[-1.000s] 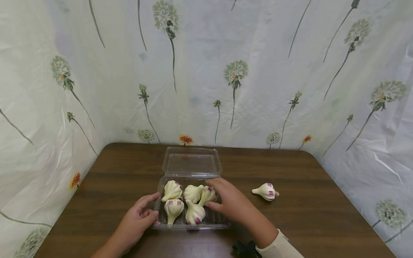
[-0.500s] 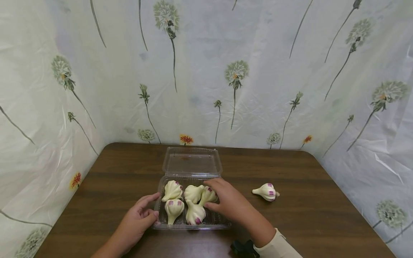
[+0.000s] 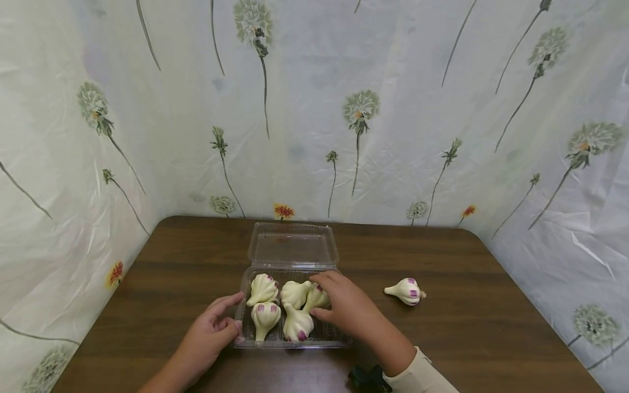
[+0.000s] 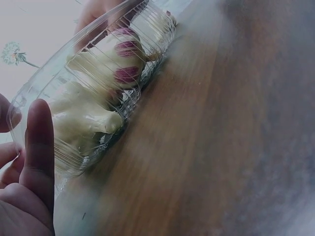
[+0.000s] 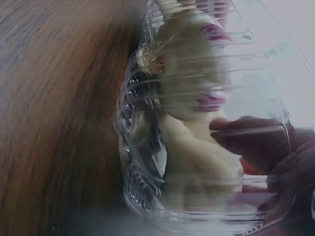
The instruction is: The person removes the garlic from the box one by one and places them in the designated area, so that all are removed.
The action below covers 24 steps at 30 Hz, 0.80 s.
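A clear plastic clamshell container (image 3: pixel 324 345) lies on the table with its lid (image 3: pixel 293 245) folded back. Several white garlic bulbs with purple patches sit inside, among them a front-left garlic bulb (image 3: pixel 266 319) and a front-middle garlic bulb (image 3: pixel 297 324). My left hand (image 3: pixel 208 333) holds the container's left end, thumb and index finger against the wall. Reaching in from the right, my right hand (image 3: pixel 351 305) grips the back-right garlic bulb (image 3: pixel 317 296) between thumb and fingers. In the right wrist view, the thumb (image 5: pixel 251 137) shows through the clear wall.
One more garlic bulb (image 3: pixel 405 291) lies on the brown wooden table (image 3: pixel 472 327), right of the container. A dark object (image 3: pixel 368 379) sits by the right sleeve at the front edge. Flower-printed curtains (image 3: pixel 304 109) surround the table at the back and sides.
Both hands keep their places at the container. The right forearm and the dark object by the sleeve have shifted slightly left. The garlic bulbs stay where they were.
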### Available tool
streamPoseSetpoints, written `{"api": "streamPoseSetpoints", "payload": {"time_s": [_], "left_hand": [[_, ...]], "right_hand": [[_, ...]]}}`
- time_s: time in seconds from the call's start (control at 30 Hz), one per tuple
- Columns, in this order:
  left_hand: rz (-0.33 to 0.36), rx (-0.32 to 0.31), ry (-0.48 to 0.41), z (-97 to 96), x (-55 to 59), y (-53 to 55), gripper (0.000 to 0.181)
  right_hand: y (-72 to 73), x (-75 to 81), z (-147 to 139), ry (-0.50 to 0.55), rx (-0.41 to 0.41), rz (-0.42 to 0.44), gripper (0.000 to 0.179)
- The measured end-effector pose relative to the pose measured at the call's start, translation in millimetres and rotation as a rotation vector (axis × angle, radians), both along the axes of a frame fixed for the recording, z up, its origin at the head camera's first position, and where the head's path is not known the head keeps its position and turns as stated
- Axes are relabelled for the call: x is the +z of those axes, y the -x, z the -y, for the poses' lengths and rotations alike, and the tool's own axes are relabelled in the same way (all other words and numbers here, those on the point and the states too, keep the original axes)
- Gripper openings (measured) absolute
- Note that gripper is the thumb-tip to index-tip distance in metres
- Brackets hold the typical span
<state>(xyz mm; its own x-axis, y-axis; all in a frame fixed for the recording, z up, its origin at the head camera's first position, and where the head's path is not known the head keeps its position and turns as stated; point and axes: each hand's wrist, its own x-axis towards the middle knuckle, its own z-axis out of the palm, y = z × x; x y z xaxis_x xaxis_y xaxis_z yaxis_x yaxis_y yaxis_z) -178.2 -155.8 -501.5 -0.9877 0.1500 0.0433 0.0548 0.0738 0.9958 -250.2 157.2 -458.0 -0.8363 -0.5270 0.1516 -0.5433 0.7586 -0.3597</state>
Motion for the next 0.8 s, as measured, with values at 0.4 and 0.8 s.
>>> {"api": "streamPoseSetpoints", "payload": {"time_s": [0.4, 0.8], "left_hand": [[-0.004, -0.003, 0.003, -0.6, 0.3, -0.1, 0.059], [0.005, 0.009, 0.006, -0.5, -0.2, -0.1, 0.058]], "right_hand": [[0.7, -4.2, 6.4, -0.062, -0.052, -0.058, 0.065], [0.2, -9.4, 7.4, -0.08, -0.044, -0.155, 0.06]]}}
